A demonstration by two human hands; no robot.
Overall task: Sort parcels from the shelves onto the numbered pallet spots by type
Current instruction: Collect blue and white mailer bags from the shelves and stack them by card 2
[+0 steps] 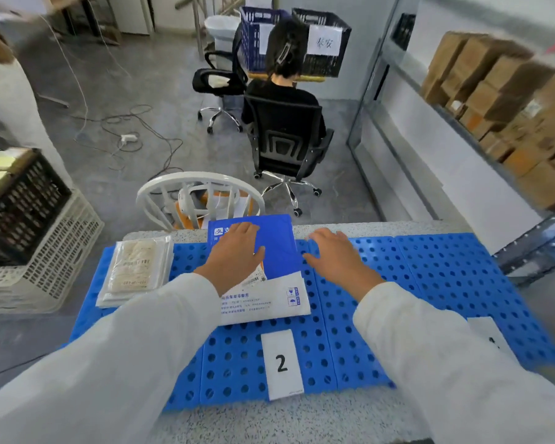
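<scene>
Clear bag (135, 270), pallet's left end; left hand (237, 251), fingers flat, pressing blue mailer (279, 248) onto white mailer (269, 302) above label 2 (282, 363); right hand (337, 254), released, beside it on pallet (430, 274); advisable: square edges before lifting off.

White card (282, 363) reads "2"; crate sign (323, 43) reads "泰安"

Perforated matt plastic pallet (430, 267) — glossy film pouch (135, 270), paper label (282, 363)
</scene>
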